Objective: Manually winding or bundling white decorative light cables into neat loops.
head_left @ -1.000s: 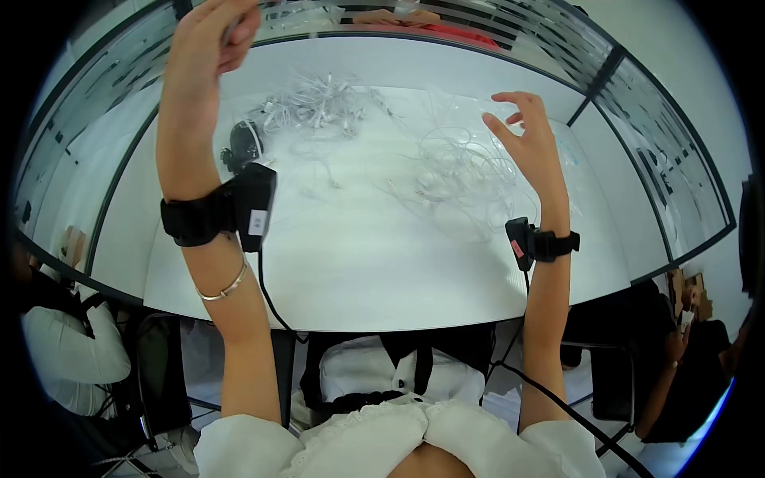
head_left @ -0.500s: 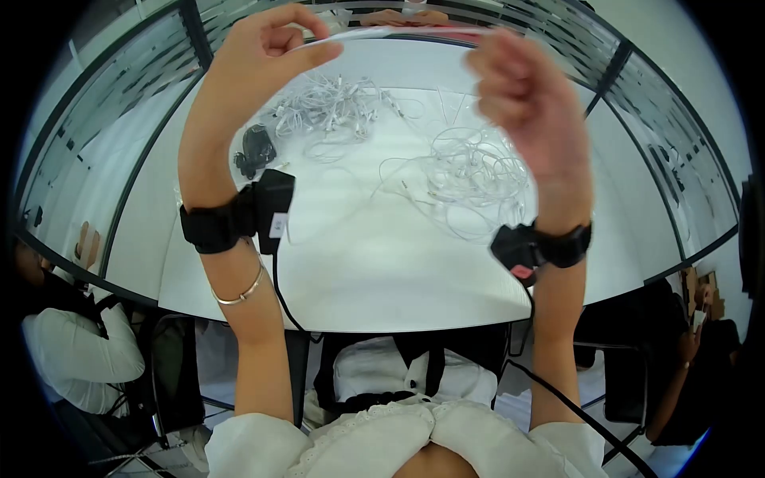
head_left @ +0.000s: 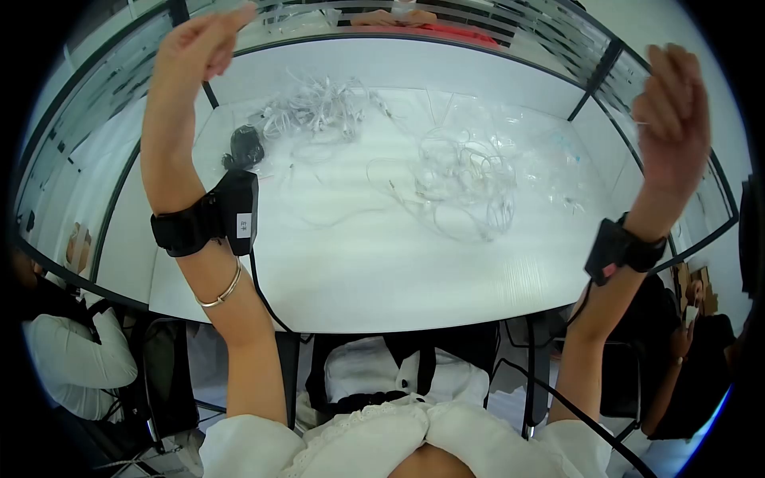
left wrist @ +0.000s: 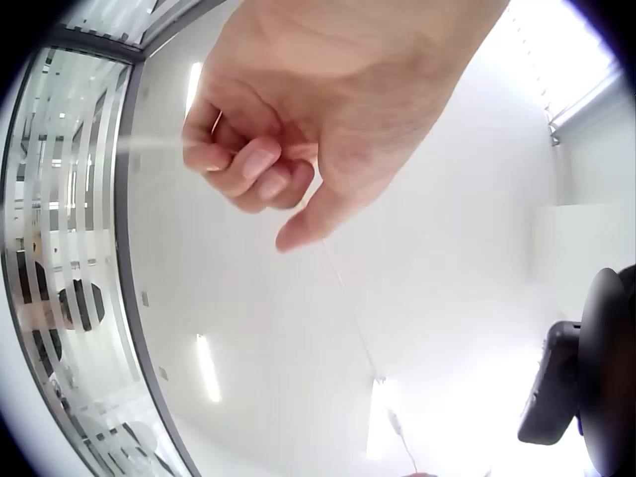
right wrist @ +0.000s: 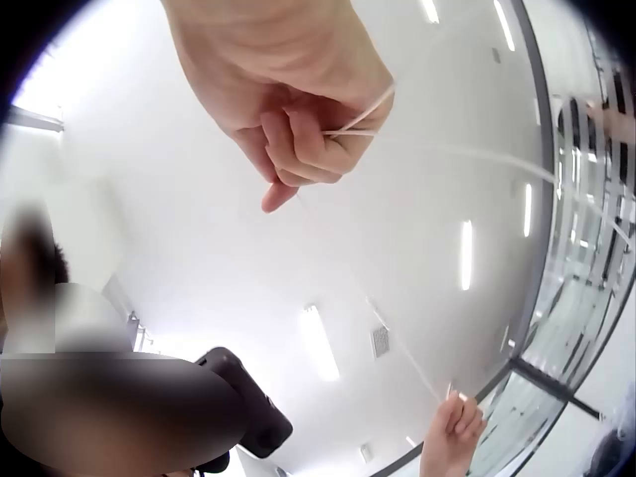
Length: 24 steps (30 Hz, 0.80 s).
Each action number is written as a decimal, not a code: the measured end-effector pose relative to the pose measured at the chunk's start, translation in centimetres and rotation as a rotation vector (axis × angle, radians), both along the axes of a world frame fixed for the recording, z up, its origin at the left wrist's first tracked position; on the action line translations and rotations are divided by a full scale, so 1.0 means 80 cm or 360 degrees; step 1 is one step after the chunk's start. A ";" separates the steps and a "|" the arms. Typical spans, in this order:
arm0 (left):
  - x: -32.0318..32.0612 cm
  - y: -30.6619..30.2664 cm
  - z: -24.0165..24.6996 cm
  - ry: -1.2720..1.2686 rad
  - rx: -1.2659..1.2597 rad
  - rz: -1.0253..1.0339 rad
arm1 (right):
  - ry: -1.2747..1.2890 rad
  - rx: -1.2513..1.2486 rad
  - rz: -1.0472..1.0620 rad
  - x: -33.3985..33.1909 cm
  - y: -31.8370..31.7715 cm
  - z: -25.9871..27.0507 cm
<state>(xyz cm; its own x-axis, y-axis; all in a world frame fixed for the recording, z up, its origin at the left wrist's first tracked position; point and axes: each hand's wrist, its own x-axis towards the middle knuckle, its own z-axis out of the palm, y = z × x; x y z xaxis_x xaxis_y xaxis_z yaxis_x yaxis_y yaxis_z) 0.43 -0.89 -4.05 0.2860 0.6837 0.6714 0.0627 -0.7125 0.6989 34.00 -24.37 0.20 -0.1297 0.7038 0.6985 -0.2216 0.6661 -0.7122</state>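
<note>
Both hands are raised and spread wide above the table. The left hand (head_left: 195, 52) is up at the left, its fingers curled round a thin white cable (left wrist: 343, 288) in the left wrist view. At the upper right, the right hand (head_left: 673, 103) grips white cable too; strands (right wrist: 497, 154) run out of its curled fingers in the right wrist view, where the left hand (right wrist: 455, 437) appears small below. On the table lie a dense heap of white cables (head_left: 319, 111) and, right of it, loosely coiled cable (head_left: 466, 179).
A black object in clear wrapping (head_left: 245, 147) lies left of the heap. Clear plastic bags (head_left: 550, 159) lie at the table's right. A low white partition (head_left: 398, 60) topped by striped glass borders the table (head_left: 398, 279). People sit at both sides and beyond the glass.
Since half a second ago the hands have moved farther apart, the left up and leftward, the right out to the right. A second ago the right hand's fingers were parted; now they are curled round cable.
</note>
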 end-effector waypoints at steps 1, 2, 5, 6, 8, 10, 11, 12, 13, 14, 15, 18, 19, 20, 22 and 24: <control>0.002 -0.002 0.000 -0.0206 -0.0060 0.0086 | 0.0039 0.0065 -0.0046 0.000 -0.009 0.006; -0.009 0.009 -0.003 -0.0161 0.0107 0.0014 | 0.0017 0.0168 -0.0201 0.012 -0.016 0.008; -0.025 0.038 -0.007 -0.0369 -0.0183 -0.0419 | 0.0094 0.0162 -0.0250 0.049 -0.033 0.002; -0.030 0.042 -0.006 -0.0437 -0.0326 -0.0627 | 0.0098 0.0107 -0.0149 0.073 -0.037 -0.004; -0.035 0.047 -0.003 -0.0563 -0.0612 -0.1041 | 0.0175 -0.0017 -0.0102 0.095 -0.033 -0.022; -0.025 0.031 0.007 -0.0582 -0.0731 -0.1714 | 0.0241 -0.0119 -0.0129 0.099 -0.019 -0.048; -0.017 0.019 0.011 -0.0580 -0.0788 -0.2053 | 0.0266 -0.0159 -0.0181 0.091 -0.005 -0.062; -0.007 0.009 0.014 -0.0592 -0.0742 -0.2124 | 0.0301 -0.0281 -0.0147 0.086 0.009 -0.070; 0.004 0.000 0.018 -0.0674 -0.0861 -0.2271 | 0.0379 -0.0339 -0.0317 0.079 0.023 -0.083; 0.015 -0.010 0.023 -0.0759 -0.0983 -0.2415 | 0.0403 -0.0416 -0.0105 0.071 0.040 -0.091; 0.023 -0.016 0.027 -0.0845 -0.1108 -0.2556 | 0.0412 -0.0407 -0.0140 0.061 0.056 -0.105; 0.053 -0.042 0.052 -0.1267 -0.1080 -0.2172 | 0.0623 -0.0562 -0.0081 0.018 0.093 -0.122; 0.061 -0.050 0.058 -0.1397 -0.1009 -0.1961 | 0.0698 -0.0640 -0.0187 0.000 0.102 -0.124; 0.065 -0.044 0.062 -0.1338 -0.0977 -0.2115 | 0.0712 -0.0666 -0.0128 -0.013 0.114 -0.125; 0.078 -0.045 0.066 -0.1437 -0.0970 -0.2121 | 0.0660 -0.0661 0.0033 -0.036 0.139 -0.128; 0.083 -0.035 0.066 -0.1522 -0.1058 -0.2134 | 0.0617 -0.0724 -0.0126 -0.079 0.162 -0.130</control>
<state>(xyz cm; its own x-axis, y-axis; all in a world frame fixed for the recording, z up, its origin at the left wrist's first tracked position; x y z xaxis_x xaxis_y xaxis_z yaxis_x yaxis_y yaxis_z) 7.09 -3.66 1.25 0.5359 0.5318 0.6558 -0.8322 0.4637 0.3040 27.72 -11.41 -10.23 0.1395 0.9402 0.3106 -0.4841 0.3384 -0.8069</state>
